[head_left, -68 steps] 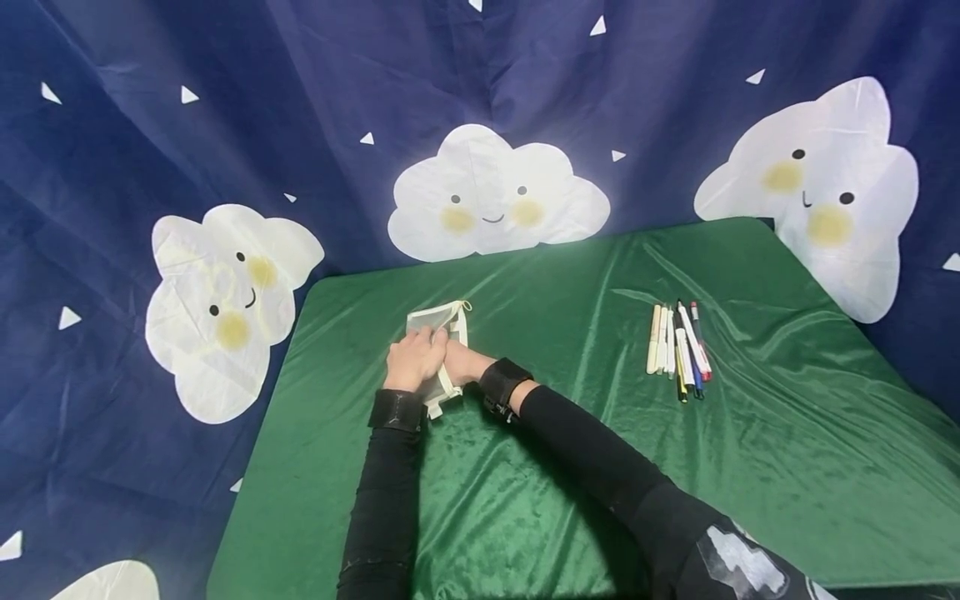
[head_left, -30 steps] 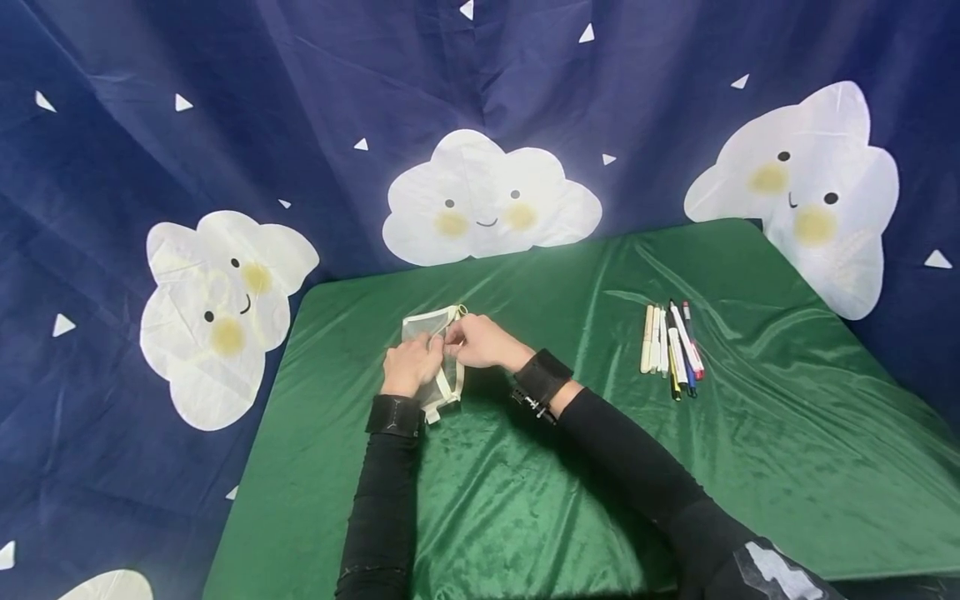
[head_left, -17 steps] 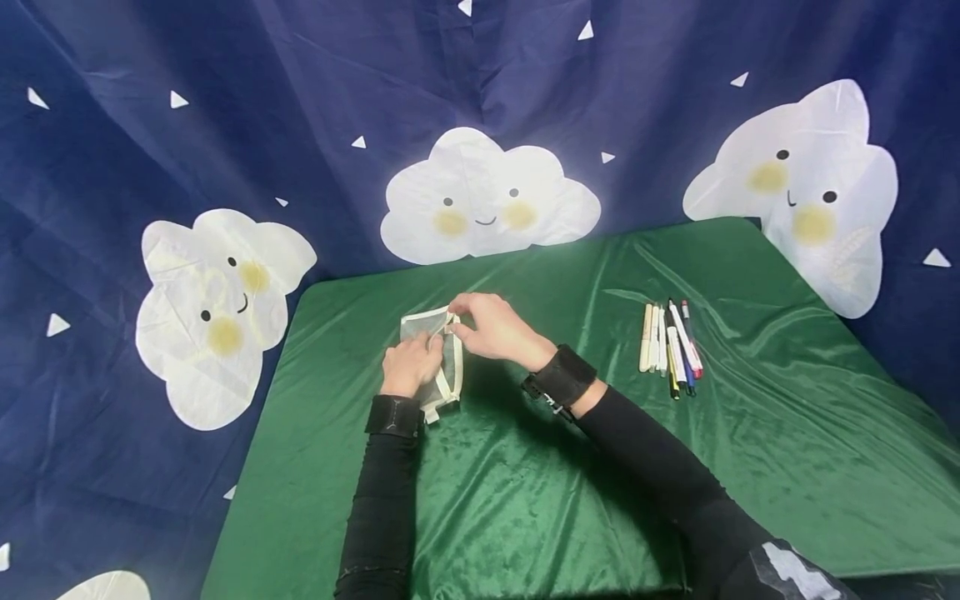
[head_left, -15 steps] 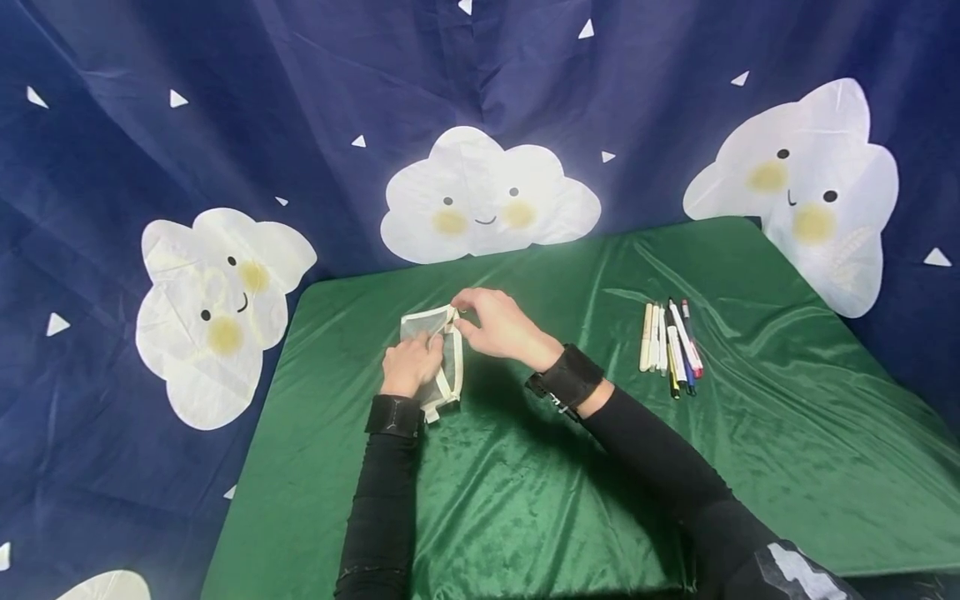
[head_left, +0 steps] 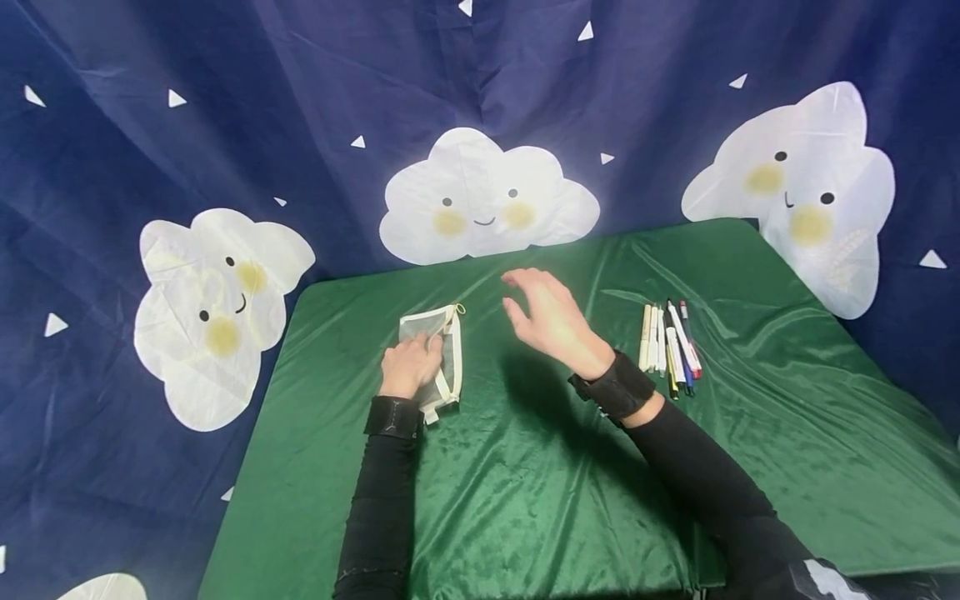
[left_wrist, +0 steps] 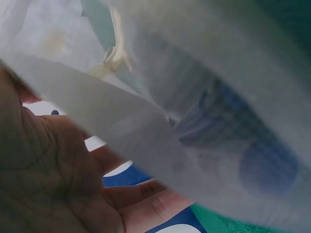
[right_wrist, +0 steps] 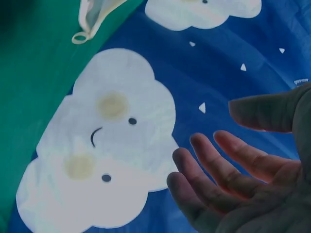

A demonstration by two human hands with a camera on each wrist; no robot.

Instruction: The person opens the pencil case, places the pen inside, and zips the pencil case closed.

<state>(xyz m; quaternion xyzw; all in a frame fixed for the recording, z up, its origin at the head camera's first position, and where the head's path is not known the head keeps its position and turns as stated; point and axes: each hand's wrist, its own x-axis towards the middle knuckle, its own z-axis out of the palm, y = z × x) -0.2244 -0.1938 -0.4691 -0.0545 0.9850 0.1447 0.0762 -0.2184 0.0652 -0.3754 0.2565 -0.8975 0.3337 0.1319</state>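
A translucent zip pouch [head_left: 452,358] with cream trim lies left of centre on the green cloth, a small ring pull [head_left: 461,309] at its far corner. My left hand [head_left: 411,364] holds the pouch by its left side; in the left wrist view the pale pouch wall [left_wrist: 121,116] crosses in front of its fingers [left_wrist: 155,206]. To the right of the pouch my right hand [head_left: 551,321] hovers over the cloth, fingers loosely bent and thumb apart. The right wrist view shows nothing in that hand's fingers [right_wrist: 214,170].
Several pens and markers [head_left: 670,346], white, cream, black, blue, yellow and red, lie side by side on the cloth to the right. The green cloth [head_left: 517,517] covers the table, and a dark blue curtain [head_left: 330,67] with white clouds hangs behind and at the sides.
My right hand has let go of the pouch's far corner by the ring pull and moved right. Before that it worked along the pouch's opening. The left hand stays on the pouch.
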